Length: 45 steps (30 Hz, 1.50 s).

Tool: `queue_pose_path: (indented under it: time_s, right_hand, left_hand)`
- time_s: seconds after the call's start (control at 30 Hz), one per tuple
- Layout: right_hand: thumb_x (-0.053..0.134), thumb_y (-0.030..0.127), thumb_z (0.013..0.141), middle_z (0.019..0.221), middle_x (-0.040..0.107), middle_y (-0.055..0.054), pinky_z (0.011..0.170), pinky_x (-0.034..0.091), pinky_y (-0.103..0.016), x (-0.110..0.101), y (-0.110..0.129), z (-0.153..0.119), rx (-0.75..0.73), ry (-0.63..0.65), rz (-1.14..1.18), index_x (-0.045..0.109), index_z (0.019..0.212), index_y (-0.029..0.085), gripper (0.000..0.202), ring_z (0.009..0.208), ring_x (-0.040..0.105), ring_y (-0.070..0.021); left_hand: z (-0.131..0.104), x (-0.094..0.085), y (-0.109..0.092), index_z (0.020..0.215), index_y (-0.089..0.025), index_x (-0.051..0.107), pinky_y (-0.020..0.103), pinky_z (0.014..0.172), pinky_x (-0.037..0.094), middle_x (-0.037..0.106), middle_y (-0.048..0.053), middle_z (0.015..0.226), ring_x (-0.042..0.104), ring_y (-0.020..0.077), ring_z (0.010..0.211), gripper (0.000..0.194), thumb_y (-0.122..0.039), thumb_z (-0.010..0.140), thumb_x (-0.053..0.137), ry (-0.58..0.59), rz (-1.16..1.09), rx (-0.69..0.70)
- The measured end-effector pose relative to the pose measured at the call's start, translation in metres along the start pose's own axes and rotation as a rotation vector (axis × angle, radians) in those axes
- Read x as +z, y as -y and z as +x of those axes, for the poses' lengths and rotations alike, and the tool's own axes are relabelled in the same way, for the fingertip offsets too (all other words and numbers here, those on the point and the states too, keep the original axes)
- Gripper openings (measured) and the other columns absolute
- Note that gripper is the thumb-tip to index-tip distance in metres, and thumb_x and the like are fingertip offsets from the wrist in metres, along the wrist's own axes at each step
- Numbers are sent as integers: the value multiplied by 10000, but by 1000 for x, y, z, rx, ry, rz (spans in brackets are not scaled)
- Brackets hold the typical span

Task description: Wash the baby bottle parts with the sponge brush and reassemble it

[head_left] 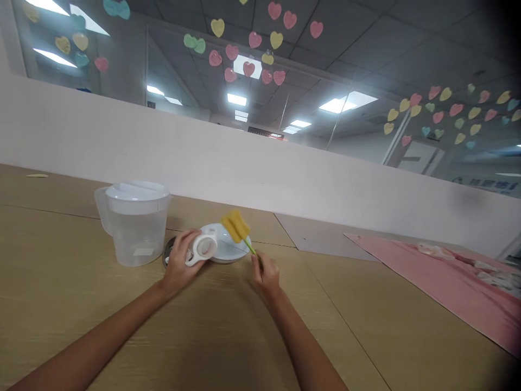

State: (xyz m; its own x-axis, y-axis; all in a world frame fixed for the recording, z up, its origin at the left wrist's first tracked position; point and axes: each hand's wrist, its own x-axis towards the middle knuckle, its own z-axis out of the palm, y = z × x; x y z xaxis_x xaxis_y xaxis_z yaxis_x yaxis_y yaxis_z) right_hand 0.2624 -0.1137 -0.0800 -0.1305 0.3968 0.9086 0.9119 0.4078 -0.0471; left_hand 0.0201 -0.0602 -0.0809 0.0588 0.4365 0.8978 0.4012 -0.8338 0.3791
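My left hand (182, 266) is wrapped round a small clear bottle with a white rim (204, 247), its round mouth tilted toward me. In my right hand (266, 273) is the thin green handle of a sponge bottle brush (236, 225). The brush's yellow sponge head points up and left, slightly blurred, apart from the bottle. Behind both hands a shallow white bowl (230, 250) rests on the table. A dark, round metal-looking thing (166, 251) is partly hidden behind my left hand.
A translucent lidded pitcher (138, 233) stands left of my left hand. A pink cloth (439, 277) with crumpled whitish items lies on the right of the wooden table (334, 326). A low white wall (244, 168) with glass above runs along the back.
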Motion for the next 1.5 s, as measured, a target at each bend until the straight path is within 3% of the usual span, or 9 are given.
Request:
queue_pose_path:
  time_s: [0.23, 0.53, 0.87, 1.03, 1.13, 1.23, 1.33, 1.4, 1.5]
  right_hand:
    - [419, 239, 917, 548, 605, -18, 511, 396, -209, 1, 9, 3, -187, 75, -26, 675, 897, 153, 271, 473, 526, -91]
    - [486, 212, 883, 553, 613, 9, 497, 345, -209, -5, -1, 12, -325, 87, -119, 672, 912, 162, 195, 461, 509, -68]
    - [454, 229, 901, 531, 589, 9, 499, 336, -224, 7, 13, 9, -288, 100, -181, 639, 810, 173, 214, 468, 526, -82]
    - [425, 257, 929, 563, 615, -3, 500, 323, -218, 3, -3, 12, -188, 112, -191, 650, 860, 165, 252, 475, 532, -76]
    - [382, 293, 944, 529, 605, -13, 496, 309, -213, -1, -22, 9, -73, 78, -227, 661, 849, 153, 327, 459, 525, -82]
    - [334, 342, 953, 529, 613, -32, 469, 269, -223, -2, -38, 5, 214, 5, -343, 666, 842, 142, 403, 436, 510, -101]
    - [367, 327, 938, 586, 641, -54, 469, 240, -234, 3, -42, 3, 445, 135, -452, 661, 841, 151, 357, 465, 535, -126]
    - [414, 278, 918, 636, 656, -77, 484, 251, -239, 7, -41, 2, 527, 293, -493, 657, 813, 151, 294, 518, 569, -142]
    - [436, 215, 901, 763, 676, -118, 518, 298, -245, 12, -36, 0, 584, 499, -507, 658, 801, 138, 255, 646, 625, -169]
  left_hand:
    - [20, -11, 17, 1243, -200, 468, 391, 983, 414, 467, 93, 1178, 481, 248, 1127, 501, -224, 761, 601, -81, 155, -132]
    - [35, -22, 26, 1254, -170, 469, 443, 1019, 380, 485, 132, 1202, 405, 276, 1233, 432, -112, 826, 485, 40, 399, 331]
    - [37, -1, 5, 1226, -197, 543, 474, 1000, 379, 566, 132, 1214, 430, 283, 1247, 373, -128, 898, 379, 317, 445, 563]
    - [77, -4, 26, 1239, -190, 525, 455, 968, 377, 516, 148, 1290, 425, 277, 1254, 385, -116, 897, 363, 278, 580, 417]
    - [96, -9, 42, 1210, -168, 534, 471, 948, 378, 527, 171, 1252, 421, 295, 1247, 371, -102, 885, 369, 170, 675, 293]
    - [101, -10, 47, 1175, -191, 550, 533, 1031, 287, 535, 135, 1257, 403, 272, 1271, 413, -32, 860, 335, 294, 665, 410]
    - [95, -4, 40, 1170, -210, 550, 520, 1081, 235, 549, 103, 1244, 432, 243, 1251, 423, -30, 826, 383, 414, 541, 455]
    - [87, 3, 30, 1182, -181, 539, 477, 1029, 332, 567, 125, 1195, 489, 266, 1179, 370, -153, 815, 498, 323, 435, 266]
    - [71, 10, 11, 1143, -163, 548, 409, 870, 454, 618, 115, 1088, 575, 281, 1019, 483, -403, 735, 646, 177, 234, -98]
